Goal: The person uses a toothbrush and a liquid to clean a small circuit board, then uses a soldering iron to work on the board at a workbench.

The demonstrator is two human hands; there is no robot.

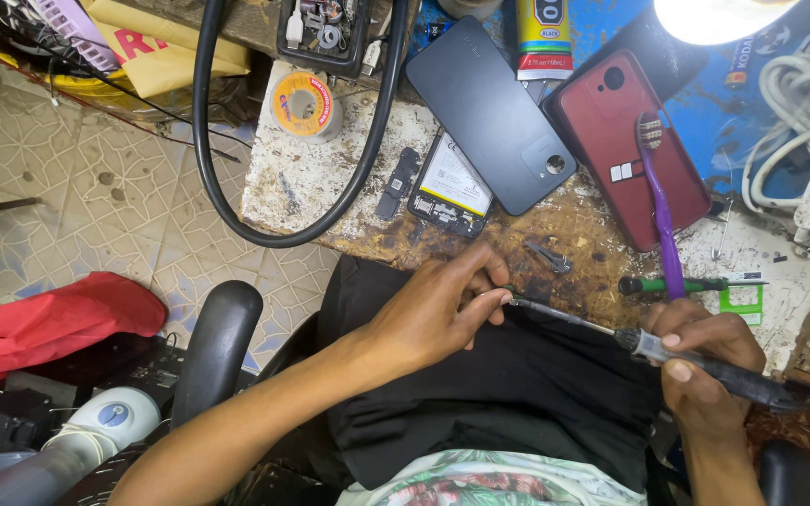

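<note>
My right hand [705,361] grips the black handle of a soldering iron [696,361] whose thin metal shaft [564,317] points left over my lap. My left hand [442,305] pinches the tip end of that shaft between thumb and fingers, just below the worn bench edge [555,281]. On the bench above lie an opened phone [449,187] with its battery showing, a dark grey back cover [489,98] and a red phone back [625,141] with a purple toothbrush [663,206] across it.
A roll of solder wire [304,105] and a thick black cable loop [236,187] sit at the bench's left. A green-handled screwdriver [677,284], metal tweezers [547,255] and white cables [803,112] lie right. A red cloth [49,323] and chair armrest [217,347] are lower left.
</note>
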